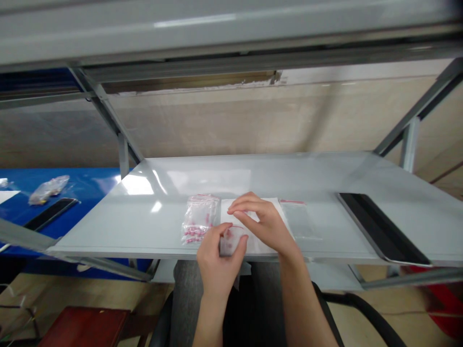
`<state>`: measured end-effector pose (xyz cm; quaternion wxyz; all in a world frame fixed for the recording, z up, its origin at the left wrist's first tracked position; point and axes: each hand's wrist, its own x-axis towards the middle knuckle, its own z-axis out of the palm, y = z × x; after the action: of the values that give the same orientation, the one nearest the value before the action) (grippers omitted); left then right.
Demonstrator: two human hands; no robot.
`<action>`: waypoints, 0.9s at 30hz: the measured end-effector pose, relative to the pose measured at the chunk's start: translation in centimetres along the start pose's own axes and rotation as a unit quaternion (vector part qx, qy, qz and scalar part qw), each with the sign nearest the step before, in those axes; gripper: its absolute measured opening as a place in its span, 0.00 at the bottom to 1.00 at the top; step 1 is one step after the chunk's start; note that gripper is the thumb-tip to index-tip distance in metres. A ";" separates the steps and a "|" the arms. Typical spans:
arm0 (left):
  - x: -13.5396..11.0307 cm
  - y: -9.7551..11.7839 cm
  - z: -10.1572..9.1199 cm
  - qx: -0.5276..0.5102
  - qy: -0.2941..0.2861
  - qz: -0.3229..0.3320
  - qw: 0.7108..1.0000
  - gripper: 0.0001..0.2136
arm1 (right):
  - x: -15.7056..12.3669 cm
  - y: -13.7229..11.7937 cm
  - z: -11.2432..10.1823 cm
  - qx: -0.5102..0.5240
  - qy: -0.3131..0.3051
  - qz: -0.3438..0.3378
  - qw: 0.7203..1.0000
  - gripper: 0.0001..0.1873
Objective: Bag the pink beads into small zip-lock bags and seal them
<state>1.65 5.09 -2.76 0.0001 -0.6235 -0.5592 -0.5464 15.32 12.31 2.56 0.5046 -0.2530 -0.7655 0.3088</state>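
Note:
My left hand (220, 262) is at the front edge of the shelf, its thumb and forefinger curled around a small clear zip bag (228, 243) with a red seal line and reddish bits showing in it. Just above the bag, my right hand (262, 221) has its thumb and fingertips brought close together; whatever may be between them is too small to make out. Under both hands lies a white sheet of paper (273, 246). To the left is a pile of clear bags with red parts (198, 219). A flat clear zip bag (298, 219) with a red seal lies to the right.
A dark tablet-like device (379, 229) rests at the right of the grey shelf (318, 178). Metal posts (108, 115) and an upper shelf (217, 33) frame the space. On a blue table (90, 185) at left are a phone (50, 214) and a filled plastic bag (48, 189).

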 end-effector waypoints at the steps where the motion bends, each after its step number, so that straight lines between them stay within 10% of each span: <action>1: 0.1 -0.1 0.4 0.046 0.002 0.013 0.999 0.09 | 0.0 0.4 0.2 -0.038 0.016 0.013 0.999 0.07; 16: 0.0 -0.4 1.5 0.073 0.056 0.080 0.993 0.10 | -1.0 1.2 0.1 -0.091 0.074 0.072 0.990 0.08; 27: -1.1 -1.1 0.8 -0.041 0.140 0.112 0.983 0.13 | -1.5 0.8 0.2 -0.111 -0.156 0.038 0.981 0.05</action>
<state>1.66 5.16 -4.50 0.1141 -0.5990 -0.4571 -0.6475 15.72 11.75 1.00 0.3359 -0.2851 -0.8541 0.2763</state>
